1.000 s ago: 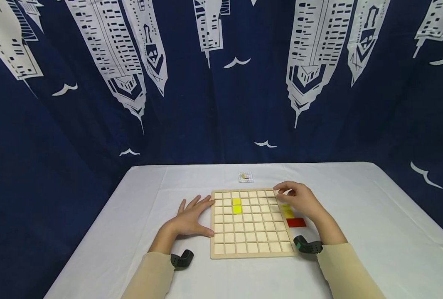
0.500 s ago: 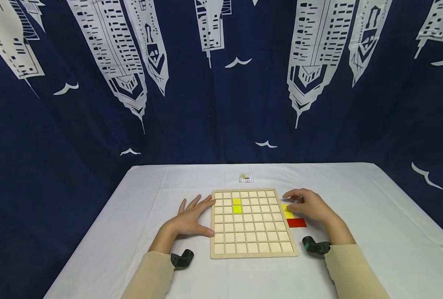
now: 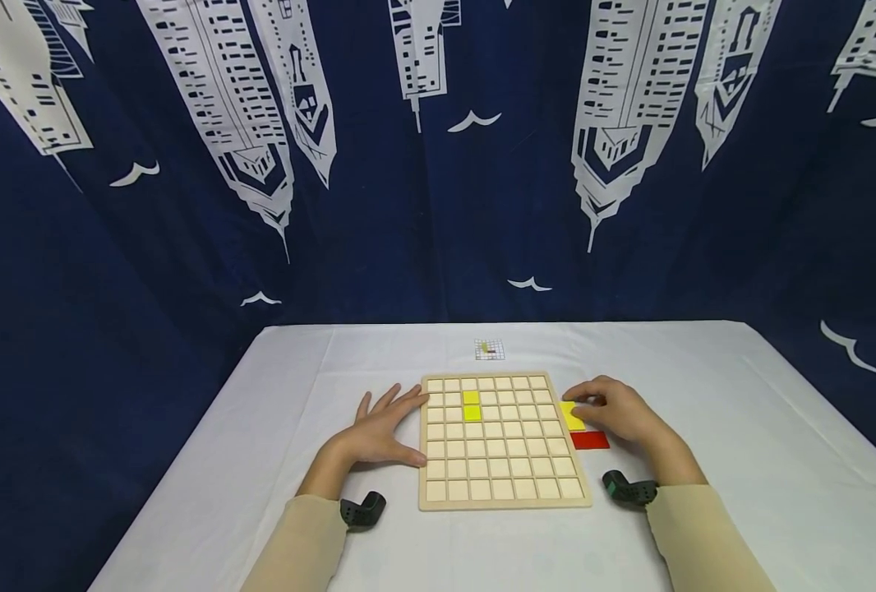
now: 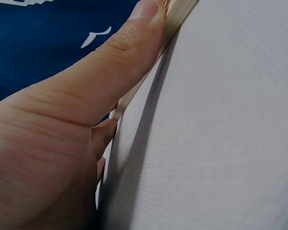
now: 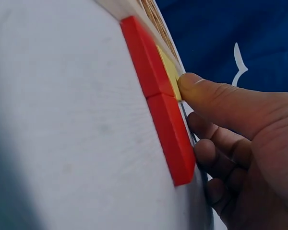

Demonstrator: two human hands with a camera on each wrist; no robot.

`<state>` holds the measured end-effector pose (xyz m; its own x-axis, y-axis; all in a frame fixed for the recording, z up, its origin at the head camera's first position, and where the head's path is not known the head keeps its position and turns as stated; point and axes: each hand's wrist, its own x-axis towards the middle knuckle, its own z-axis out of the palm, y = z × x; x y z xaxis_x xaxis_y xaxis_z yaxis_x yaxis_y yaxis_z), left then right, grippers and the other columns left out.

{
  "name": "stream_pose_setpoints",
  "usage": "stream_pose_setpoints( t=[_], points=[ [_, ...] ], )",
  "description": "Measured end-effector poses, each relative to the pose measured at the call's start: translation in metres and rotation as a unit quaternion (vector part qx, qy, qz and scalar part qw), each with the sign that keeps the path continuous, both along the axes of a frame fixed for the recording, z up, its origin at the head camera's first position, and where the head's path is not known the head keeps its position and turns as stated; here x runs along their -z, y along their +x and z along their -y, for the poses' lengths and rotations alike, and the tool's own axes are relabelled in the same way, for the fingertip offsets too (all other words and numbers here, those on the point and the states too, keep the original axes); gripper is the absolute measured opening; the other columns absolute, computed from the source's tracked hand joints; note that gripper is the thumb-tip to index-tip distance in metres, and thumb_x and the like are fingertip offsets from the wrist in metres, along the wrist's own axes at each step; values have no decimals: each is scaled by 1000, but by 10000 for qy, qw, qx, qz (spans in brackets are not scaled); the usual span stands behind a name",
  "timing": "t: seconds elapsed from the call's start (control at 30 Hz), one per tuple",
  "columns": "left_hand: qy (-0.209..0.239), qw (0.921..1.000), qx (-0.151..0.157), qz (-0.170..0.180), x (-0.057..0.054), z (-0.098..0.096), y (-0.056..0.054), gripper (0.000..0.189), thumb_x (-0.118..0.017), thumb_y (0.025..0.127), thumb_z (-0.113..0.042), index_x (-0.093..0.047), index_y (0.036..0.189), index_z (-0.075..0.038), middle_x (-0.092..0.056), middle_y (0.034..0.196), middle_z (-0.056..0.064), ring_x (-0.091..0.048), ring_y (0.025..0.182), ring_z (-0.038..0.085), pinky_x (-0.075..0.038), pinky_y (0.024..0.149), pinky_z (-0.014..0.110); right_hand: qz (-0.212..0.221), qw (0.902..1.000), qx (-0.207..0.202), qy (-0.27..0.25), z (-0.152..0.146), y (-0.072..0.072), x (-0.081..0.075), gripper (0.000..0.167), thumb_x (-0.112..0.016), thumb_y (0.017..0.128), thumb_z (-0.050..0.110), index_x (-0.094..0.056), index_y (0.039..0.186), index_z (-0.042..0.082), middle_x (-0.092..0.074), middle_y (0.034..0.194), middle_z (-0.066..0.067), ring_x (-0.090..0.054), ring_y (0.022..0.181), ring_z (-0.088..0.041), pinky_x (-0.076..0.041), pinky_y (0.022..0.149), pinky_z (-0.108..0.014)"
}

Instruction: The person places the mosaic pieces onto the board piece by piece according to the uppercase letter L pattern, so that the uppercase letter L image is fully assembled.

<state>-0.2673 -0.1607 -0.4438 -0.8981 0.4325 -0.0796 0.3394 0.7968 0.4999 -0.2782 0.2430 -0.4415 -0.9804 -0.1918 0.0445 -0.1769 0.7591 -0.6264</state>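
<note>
A pale wooden grid board [image 3: 507, 448] lies on the white table. Two yellow square tiles [image 3: 471, 404] fill two of its cells, one behind the other. My left hand [image 3: 375, 436] spreads its fingers against the board's left edge, thumb [image 4: 129, 43] touching the wooden rim. Beside the right edge, my right hand [image 3: 619, 411] pinches at a yellow tile [image 3: 574, 419] between thumb and index finger; the index fingertip is hidden in the right wrist view. Two red blocks [image 5: 170, 136] sit end to end in front of that yellow tile, close to the curled fingers.
A small card [image 3: 490, 350] printed with a grid and coloured marks lies behind the board. White cloth covers the table [image 3: 334, 370]. A dark blue curtain [image 3: 438, 205] with white building shapes hangs behind it. Black bands with cameras [image 3: 364, 510] sit on both wrists.
My right hand has moved from the board's far right corner, right and nearer, to the yellow tile, and its fingers have drawn together there. My left hand stays at the board's edge.
</note>
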Motion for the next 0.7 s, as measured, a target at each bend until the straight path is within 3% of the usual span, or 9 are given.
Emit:
stream_pose_setpoints(
  t=[0.27,0.5,0.7],
  points=[
    [-9,10000,-41,0,0,0,0,110,-87,64,-55,-35,156,-27,-20,169,-2,-4,158,32,12,122,65,16,10000,88,-40,2,-1,-1,17,-70,89,15,-73,106,13,-64,108,-10,-49,89,-21,-41,74,-29],
    [38,10000,-18,13,-1,1,1,109,-87,65,-54,-35,156,-27,-20,169,-2,-4,158,32,12,122,65,-34,9996,-87,-278,3,-1,-1,17,-68,88,7,-70,104,12,-60,90,-5,-51,81,-20,-43,66,-26],
    [47,10000,10,21,0,1,0,109,-87,65,-55,-34,156,-27,-19,169,-3,-4,158,31,12,122,65,-4,9993,-161,-323,3,0,-3,18,-68,88,6,-71,105,11,-59,88,-4,-52,80,-17,-44,64,-23]
  ],
)
